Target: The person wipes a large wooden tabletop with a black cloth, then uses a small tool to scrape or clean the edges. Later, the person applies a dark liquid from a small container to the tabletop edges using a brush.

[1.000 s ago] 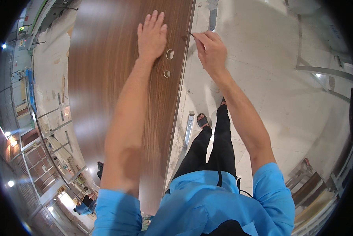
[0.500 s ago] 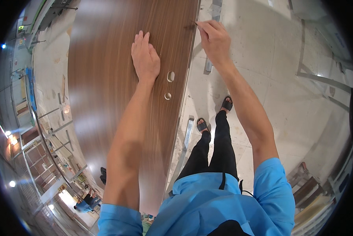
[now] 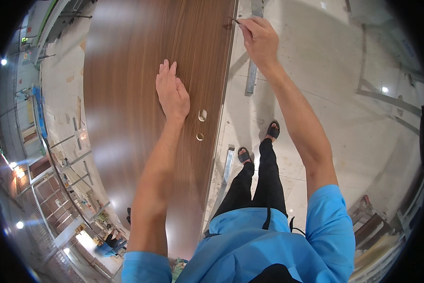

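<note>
A long brown wood-grain panel [image 3: 122, 94], which looks like a door, lies flat on my left. Two cut-out holes go through it near its right edge: a larger oblong one [image 3: 202, 115] and a smaller round one [image 3: 200, 137]. My left hand [image 3: 173, 94] rests palm down on the panel, open, just beyond and left of the holes. At the far part of the right edge, my right hand [image 3: 261, 42] is closed in a pinch on a small thin dark piece [image 3: 236, 21]. Its tip meets the edge; its exact kind is too small to make out.
Metal support bars [image 3: 251, 78] show beneath the panel's right side, above a pale, stained floor [image 3: 311, 108]. Boards and frames [image 3: 375, 231] stand at the lower right. Metal racks [image 3: 80, 160] lie to the left, and another person [image 3: 110, 245] is far off at the lower left.
My right hand has slid farther along the panel's edge, away from the holes, with the dark piece. The left hand keeps its place by the holes, while the panel sits lower in the picture.
</note>
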Demonstrator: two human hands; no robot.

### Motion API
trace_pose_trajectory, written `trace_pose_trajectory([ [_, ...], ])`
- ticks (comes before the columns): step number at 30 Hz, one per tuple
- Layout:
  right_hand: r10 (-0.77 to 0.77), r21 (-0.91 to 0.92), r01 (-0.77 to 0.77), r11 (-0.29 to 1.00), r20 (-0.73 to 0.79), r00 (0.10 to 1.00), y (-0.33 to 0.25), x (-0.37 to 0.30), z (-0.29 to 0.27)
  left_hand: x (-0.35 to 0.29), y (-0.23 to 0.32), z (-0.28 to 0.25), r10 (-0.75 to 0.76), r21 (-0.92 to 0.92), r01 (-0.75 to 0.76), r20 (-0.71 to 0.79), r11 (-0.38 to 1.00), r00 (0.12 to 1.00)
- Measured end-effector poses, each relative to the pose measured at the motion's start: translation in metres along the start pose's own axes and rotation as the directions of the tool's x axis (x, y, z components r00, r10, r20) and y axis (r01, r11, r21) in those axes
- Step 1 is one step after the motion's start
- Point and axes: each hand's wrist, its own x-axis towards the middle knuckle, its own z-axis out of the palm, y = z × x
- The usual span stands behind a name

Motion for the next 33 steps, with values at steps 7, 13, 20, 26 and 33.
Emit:
trace_pose_trajectory([
  [7,-0.248,0.251,0.162,0.954,0.360,0.900,-0.091,-0.082,-0.071,-0.002,0.002,-0.001,-0.020,0.018,0.020,0.026,1.000,0.999],
  [13,-0.080,0.018,0.079,0.997,0.034,0.996,-0.019,0.010,-0.013,-0.002,0.006,-0.004,-0.012,0.020,0.012,0.013,1.000,1.000],
  [20,-0.227,0.069,0.217,0.974,0.240,0.944,-0.025,-0.014,-0.027,-0.003,0.005,-0.006,-0.021,0.012,0.020,0.032,1.000,0.999],
  [26,-0.285,0.259,0.193,0.946,0.390,0.876,-0.083,-0.055,-0.070,-0.004,0.005,-0.005,-0.014,0.037,0.013,0.021,0.999,1.000],
  [33,0.262,0.304,-0.210,0.929,-0.141,0.955,0.037,0.052,0.036,-0.001,0.008,-0.008,-0.018,0.029,0.017,0.038,0.999,0.999],
])
